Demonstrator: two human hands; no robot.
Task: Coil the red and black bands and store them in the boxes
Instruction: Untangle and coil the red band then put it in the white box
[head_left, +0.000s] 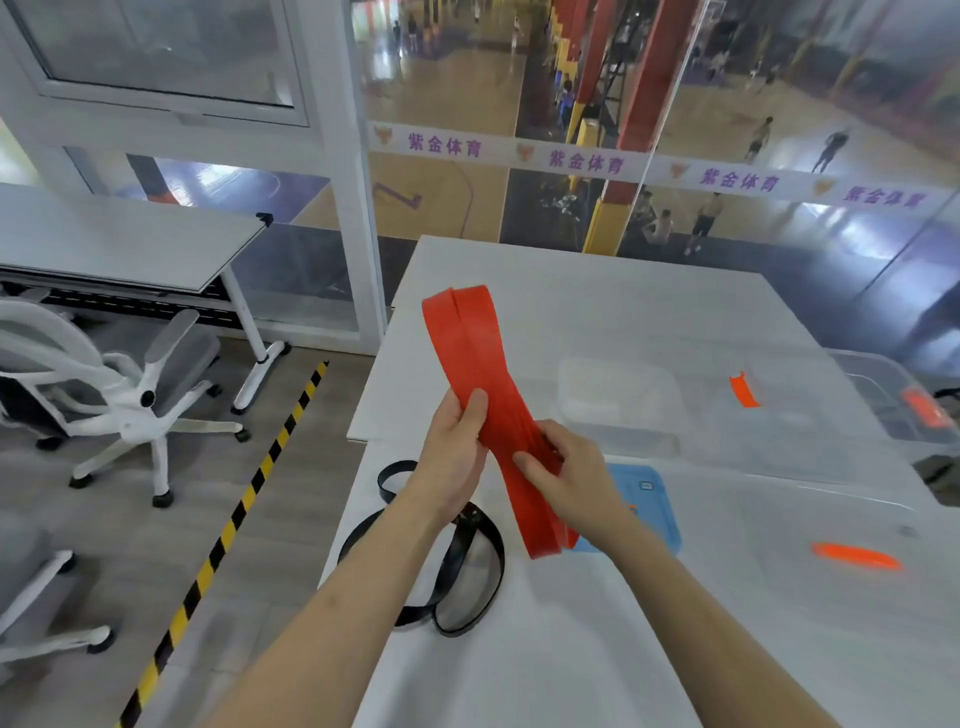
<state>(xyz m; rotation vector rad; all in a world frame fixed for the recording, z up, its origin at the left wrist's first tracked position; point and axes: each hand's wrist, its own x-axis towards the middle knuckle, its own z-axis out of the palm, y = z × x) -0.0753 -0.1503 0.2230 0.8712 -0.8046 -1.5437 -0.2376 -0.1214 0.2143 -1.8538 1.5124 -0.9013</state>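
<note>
red band: we see a plain bright red, no print
black band: glossy black
surface: we read it as plain white
lid: light blue
boxes: clear, with orange-red latches
floor tape: yellow and black diagonal stripes, at our 9 o'clock
chair: white frame, grey pads
floor: grey wood grain

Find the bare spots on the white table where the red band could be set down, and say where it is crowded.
Bare patches: the far part of the table, beyond the clear boxes, and the near part between the black band and the orange lid. Crowded: the right side with boxes, and under the hands, where the black band and blue lid lie.
</note>
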